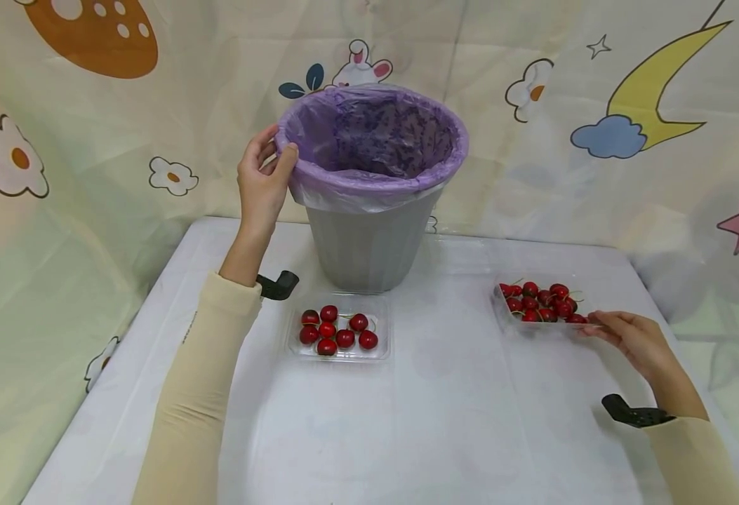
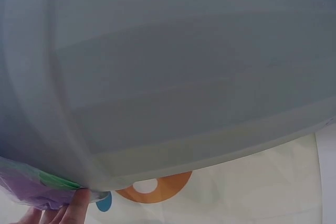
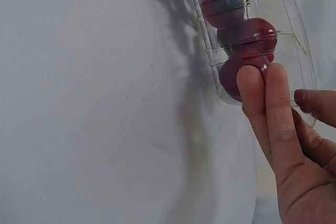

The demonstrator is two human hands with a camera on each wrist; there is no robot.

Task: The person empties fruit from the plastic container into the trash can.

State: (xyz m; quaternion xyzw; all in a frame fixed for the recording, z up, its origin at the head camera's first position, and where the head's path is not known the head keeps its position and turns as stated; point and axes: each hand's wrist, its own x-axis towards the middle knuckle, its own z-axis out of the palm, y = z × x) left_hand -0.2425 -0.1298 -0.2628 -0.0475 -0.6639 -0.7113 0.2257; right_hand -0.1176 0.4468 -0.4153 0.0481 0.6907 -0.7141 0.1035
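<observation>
A grey trash bin point(image 1: 369, 245) stands at the back of the table, lined with a purple plastic bag point(image 1: 369, 179) folded over its rim. My left hand point(image 1: 264, 175) grips the lined rim at its left side; in the left wrist view its fingertips point(image 2: 79, 203) press on the bag under the bin's edge. At the right, my right hand point(image 1: 634, 344) holds the near right corner of a clear plastic box point(image 1: 504, 324) of red cherries point(image 1: 544, 300). In the right wrist view two fingers point(image 3: 281, 114) lie against the box's outside, with the thumb at its rim.
A second clear plastic box point(image 1: 382, 351) with several cherries point(image 1: 345, 338) sits in front of the bin, left of the middle. A white cloth covers the table point(image 1: 457, 421). Behind hangs a patterned curtain point(image 1: 217, 105), close to the bin.
</observation>
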